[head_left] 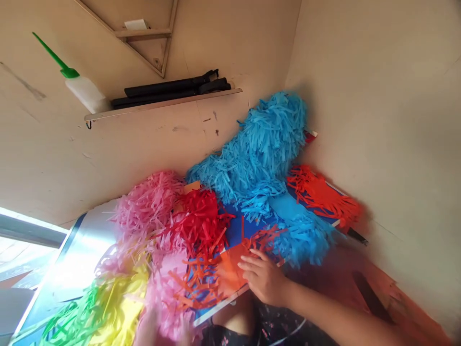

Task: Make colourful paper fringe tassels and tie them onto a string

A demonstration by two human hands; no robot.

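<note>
My right hand (264,278) reaches in from the lower right, fingers stretched out over a sheet of orange fringed tissue paper (230,271). Its fingertips rest at the right part of the sheet's plain middle band, and cut strips spread out on both sides. Low in the view, my left hand (153,327) is smeared by motion in front of pink fringed paper (173,293); its fingers cannot be made out. The orange sheet lies near the front edge of a blue tabletop (236,223).
Behind stands a large heap of blue fringe (259,139). Red (201,218), pink (151,197), yellow (124,302), green (77,317) and orange-red fringes (324,194) lie around. A wall shelf (162,105) holds a green-tipped squeeze bottle (86,93) and black folded items (169,89).
</note>
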